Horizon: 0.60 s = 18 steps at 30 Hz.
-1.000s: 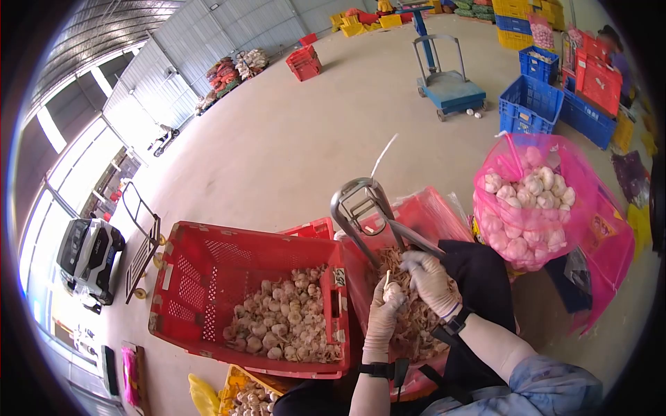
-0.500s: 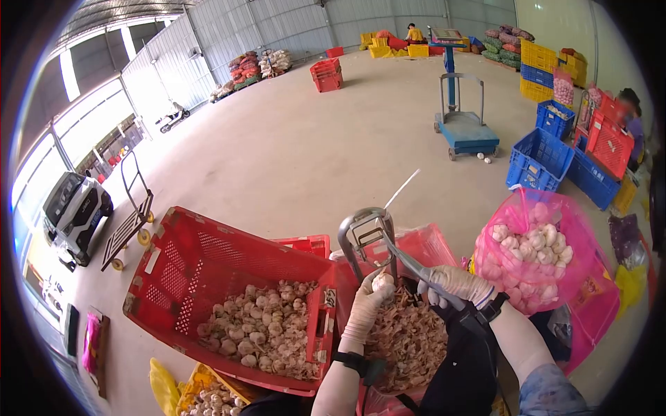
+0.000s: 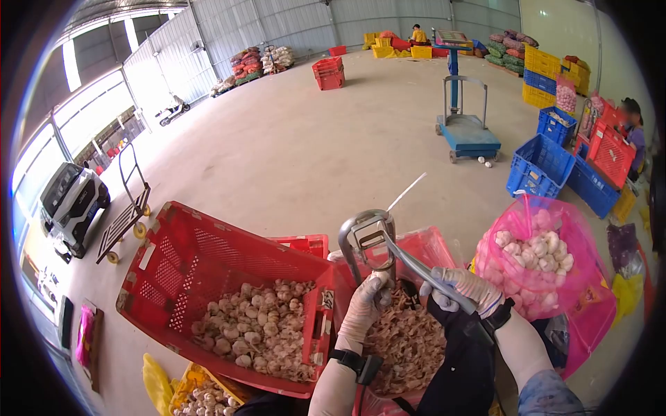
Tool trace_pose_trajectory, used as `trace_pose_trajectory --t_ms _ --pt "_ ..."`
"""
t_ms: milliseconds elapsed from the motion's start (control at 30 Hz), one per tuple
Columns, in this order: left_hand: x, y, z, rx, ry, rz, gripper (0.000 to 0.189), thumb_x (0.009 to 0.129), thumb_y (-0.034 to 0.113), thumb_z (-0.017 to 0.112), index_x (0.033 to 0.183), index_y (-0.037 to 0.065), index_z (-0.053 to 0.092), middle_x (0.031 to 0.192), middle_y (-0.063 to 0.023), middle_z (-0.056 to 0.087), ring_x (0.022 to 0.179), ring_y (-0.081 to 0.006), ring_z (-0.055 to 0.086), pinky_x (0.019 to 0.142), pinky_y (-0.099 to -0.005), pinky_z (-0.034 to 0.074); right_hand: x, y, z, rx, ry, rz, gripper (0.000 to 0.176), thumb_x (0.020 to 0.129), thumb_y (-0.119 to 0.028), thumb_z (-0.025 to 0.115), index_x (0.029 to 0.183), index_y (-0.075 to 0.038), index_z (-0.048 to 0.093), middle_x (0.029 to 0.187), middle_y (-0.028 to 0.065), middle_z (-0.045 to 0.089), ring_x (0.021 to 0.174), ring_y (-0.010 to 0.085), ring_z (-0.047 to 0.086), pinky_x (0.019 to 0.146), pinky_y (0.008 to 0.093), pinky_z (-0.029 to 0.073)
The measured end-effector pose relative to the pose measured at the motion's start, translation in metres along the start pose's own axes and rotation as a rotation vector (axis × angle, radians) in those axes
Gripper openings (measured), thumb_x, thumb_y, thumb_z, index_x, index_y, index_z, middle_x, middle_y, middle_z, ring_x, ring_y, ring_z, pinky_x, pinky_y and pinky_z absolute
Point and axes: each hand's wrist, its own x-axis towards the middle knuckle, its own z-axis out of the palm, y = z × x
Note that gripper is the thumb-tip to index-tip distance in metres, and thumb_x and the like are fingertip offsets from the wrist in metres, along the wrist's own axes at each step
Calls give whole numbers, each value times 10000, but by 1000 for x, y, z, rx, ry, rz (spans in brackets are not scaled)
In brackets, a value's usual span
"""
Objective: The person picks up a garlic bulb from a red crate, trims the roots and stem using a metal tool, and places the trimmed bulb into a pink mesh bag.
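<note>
My left hand point(image 3: 368, 301), in a pale glove, is closed around a garlic bulb just below the jaw of a metal lever cutter point(image 3: 368, 223). Its fingers hide most of the bulb. My gloved right hand point(image 3: 459, 288) is wrapped around the cutter's long handle point(image 3: 418, 268). Dry skins and stem scraps point(image 3: 406, 340) lie heaped beneath both hands. To the left, a tilted red crate point(image 3: 208, 236) holds many untrimmed garlic bulbs point(image 3: 257, 315). On the right stands a pink mesh bag point(image 3: 524, 215) filled with cleaned white bulbs point(image 3: 538, 251).
A yellow crate point(image 3: 184, 388) with garlic sits at lower left. Blue crates point(image 3: 541, 166) stand at right, near a seated person point(image 3: 633, 132). Farther off are a blue platform scale point(image 3: 472, 135), stacked red crates point(image 3: 328, 73), and a flat trolley point(image 3: 125, 218).
The bulb, plainly visible in my left hand before, is now mostly covered by the fingers, which have turned near the jaw. My right hand stays on the handle. The view has shifted slightly.
</note>
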Motion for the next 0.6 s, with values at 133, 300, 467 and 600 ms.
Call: trace_pose_trajectory --t_ms 133,300,467,600 --pt "5 -5 6 116 100 34 351 815 371 734 972 98 577 868 12 572 674 -84 485 614 -204 379 0 0 -13 38 -124 15 395 960 -422 533 1077 -50 596 721 17 612 564 63 545 455 196 430" --pt "6 -13 -1 113 82 68 387 831 384 713 1020 75 576 877 0 592 706 -93 513 660 -211 411 34 52 -30 -364 100 0 352 931 -375 581 1052 -44 575 759 79 634 622 173 612 523 294 482" --pt "-2 -31 -29 -130 83 -85 430 922 433 544 1129 57 560 931 -88 638 707 -161 574 596 -246 462 84 100 -38 -1092 599 -304 334 884 -292 642 1021 -7 535 776 127 601 773 225 620 721 361 494" --pt "-8 -29 -34 -324 209 -41 426 993 404 410 1243 70 496 991 -171 637 734 -231 627 535 -281 502 71 101 -46 -1020 479 -342 403 886 -391 625 1069 -43 535 841 164 646 775 333 652 698 398 506"
